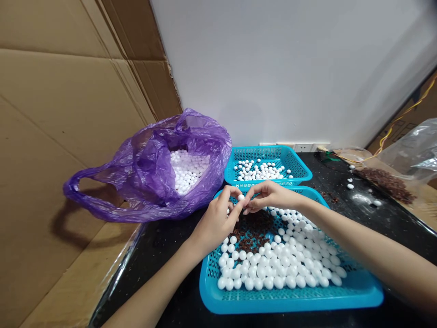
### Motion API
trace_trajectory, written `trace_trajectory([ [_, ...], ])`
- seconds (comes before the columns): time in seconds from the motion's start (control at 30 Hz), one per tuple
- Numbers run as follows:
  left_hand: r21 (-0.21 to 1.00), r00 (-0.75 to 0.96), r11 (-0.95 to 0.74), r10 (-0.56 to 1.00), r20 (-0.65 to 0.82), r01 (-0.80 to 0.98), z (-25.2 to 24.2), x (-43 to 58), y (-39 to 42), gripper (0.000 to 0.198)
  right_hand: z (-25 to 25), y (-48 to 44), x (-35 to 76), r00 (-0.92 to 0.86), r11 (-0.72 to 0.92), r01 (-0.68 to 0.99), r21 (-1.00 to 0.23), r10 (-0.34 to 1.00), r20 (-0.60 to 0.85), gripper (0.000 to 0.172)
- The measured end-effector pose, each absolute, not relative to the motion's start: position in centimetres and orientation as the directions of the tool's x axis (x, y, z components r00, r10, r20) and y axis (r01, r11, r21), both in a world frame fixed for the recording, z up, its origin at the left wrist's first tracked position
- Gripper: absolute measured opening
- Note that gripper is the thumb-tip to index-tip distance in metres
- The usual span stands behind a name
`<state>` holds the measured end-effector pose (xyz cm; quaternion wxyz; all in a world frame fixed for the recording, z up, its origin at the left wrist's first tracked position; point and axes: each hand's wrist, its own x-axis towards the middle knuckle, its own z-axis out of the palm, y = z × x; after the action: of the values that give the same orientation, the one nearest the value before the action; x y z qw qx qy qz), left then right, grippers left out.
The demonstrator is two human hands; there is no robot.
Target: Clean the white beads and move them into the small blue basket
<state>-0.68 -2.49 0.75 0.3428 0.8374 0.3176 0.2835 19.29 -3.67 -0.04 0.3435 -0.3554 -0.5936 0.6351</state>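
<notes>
Above the near blue plastic basket [290, 306], my left hand [216, 221] pinches a small white ball [241, 197] between thumb and index finger. My right hand [271, 196] meets it from the other side, its fingertips pressed together against the ball and the left thumb. Whether a further small piece sits in the right fingers is too small to tell. Many white balls [273, 269] fill the front and right of the basket. Dark brown crumbly shreds [252, 230] lie in its left rear part, below my hands.
Behind stands a second blue basket [303, 175] with white pieces. A purple plastic bag [146, 168] of white balls lies open at left, beside cardboard [61, 114]. On the black tabletop [344, 205] at right are loose balls, brown shreds [387, 182] and a clear bag [413, 146].
</notes>
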Motion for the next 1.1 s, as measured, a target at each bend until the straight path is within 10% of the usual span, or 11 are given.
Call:
trace_trajectory([
  [0.7, 0.808, 0.619, -0.525, 0.736, 0.272, 0.268, 0.70, -0.79, -2.64, 0.023, 0.23, -3.38, 19.84, -0.439, -0.085, -0.264, -0.961, 0.898, 0.041, 0.013],
  [1.1, 0.651, 0.606, -0.740, 0.600, 0.522, 0.172, 1.02, -0.84, -2.58, 0.011, -0.18, -3.28, 19.81, -0.492, -0.038, -0.302, -0.952, 0.862, 0.122, 0.010],
])
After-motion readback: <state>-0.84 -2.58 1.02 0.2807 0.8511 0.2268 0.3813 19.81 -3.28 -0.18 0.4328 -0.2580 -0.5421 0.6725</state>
